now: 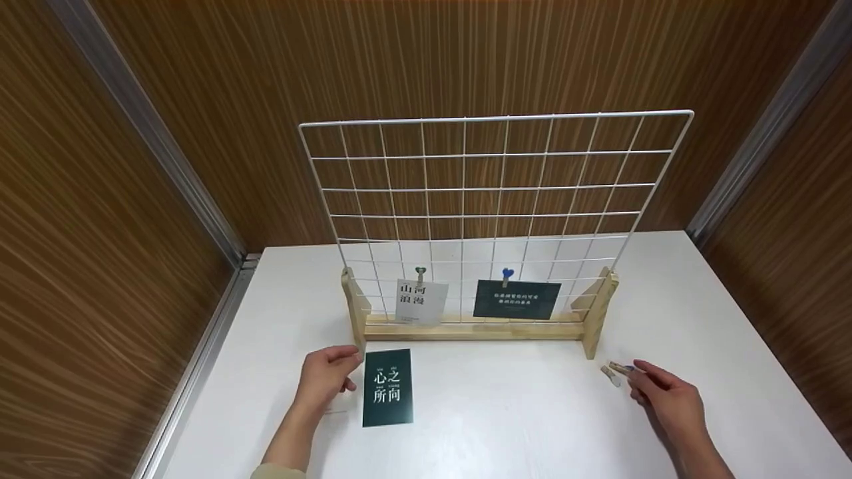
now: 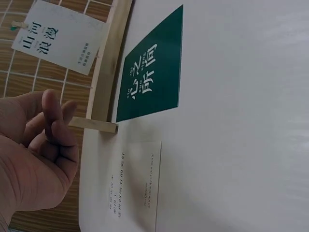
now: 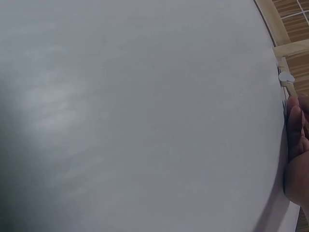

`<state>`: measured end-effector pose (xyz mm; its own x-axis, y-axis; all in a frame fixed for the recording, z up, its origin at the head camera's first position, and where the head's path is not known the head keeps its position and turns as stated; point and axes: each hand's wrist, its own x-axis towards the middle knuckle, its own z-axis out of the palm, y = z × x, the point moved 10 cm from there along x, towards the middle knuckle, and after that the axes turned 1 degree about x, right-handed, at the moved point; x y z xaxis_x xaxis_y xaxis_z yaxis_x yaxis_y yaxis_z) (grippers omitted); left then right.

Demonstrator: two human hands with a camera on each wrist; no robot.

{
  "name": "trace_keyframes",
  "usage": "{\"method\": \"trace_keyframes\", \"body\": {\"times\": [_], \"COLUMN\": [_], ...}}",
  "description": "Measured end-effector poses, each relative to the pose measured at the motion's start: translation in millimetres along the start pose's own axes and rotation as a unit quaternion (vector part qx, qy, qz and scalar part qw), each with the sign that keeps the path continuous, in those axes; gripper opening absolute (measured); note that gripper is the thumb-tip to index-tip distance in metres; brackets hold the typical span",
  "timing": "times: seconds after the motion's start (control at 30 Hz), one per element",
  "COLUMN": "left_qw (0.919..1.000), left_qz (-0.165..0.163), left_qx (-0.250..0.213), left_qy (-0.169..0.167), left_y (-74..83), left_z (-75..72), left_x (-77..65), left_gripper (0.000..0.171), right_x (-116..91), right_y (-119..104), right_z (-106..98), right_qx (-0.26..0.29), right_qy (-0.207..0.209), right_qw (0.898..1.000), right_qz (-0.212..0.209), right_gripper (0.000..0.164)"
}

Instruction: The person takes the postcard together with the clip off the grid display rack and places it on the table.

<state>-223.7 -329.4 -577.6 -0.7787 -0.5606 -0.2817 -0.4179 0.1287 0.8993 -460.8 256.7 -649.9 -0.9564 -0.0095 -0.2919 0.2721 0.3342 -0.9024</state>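
Observation:
My left hand [image 1: 324,376] hovers over the left part of the white table with its fingers loosely bent, holding nothing. Just to its right a dark green card [image 1: 388,388] with white characters lies on the table. Beneath the hand is a white card [image 2: 137,186] with small print, mostly covered in the head view. At the right, my right hand [image 1: 669,399] pinches a small wooden clothespin [image 1: 620,367] with a blue top between thumb and fingers. Beside it on the table lies another clothespin [image 1: 610,376], whose white heart [image 3: 286,77] shows in the right wrist view.
A white wire grid [image 1: 464,156] stands in a wooden base [image 1: 472,331] behind the hands. Clipped to it are a white card [image 1: 421,304] under a green-topped clothespin and a dark green card [image 1: 516,299] under a blue heart clothespin. Wood-grain panels [image 1: 426,60] enclose the table.

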Motion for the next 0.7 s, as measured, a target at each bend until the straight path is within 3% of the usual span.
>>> {"method": "trace_keyframes", "body": {"times": [0.27,0.4,0.7], "left_qw": [0.9979,0.995,0.9913], "left_qz": [0.062,0.096,0.124], "left_qx": [-0.016,-0.017,-0.024], "left_qy": [-0.012,-0.019,-0.036], "left_y": [39.5,59.1,94.5], "left_z": [5.5,8.1,16.1], "left_x": [-2.8,-2.7,0.9], "left_gripper": [0.031,0.031,0.033], "right_x": [-3.4,-7.7,-31.8], "right_y": [-8.4,-20.9,-97.7], "right_z": [-5.3,-6.1,15.3], "right_qx": [0.043,0.037,0.029], "right_qy": [0.006,0.002,-0.033], "right_qw": [0.999,0.999,0.989], "right_qz": [-0.002,-0.009,-0.139], "right_gripper": [0.049,0.05,0.042]}}
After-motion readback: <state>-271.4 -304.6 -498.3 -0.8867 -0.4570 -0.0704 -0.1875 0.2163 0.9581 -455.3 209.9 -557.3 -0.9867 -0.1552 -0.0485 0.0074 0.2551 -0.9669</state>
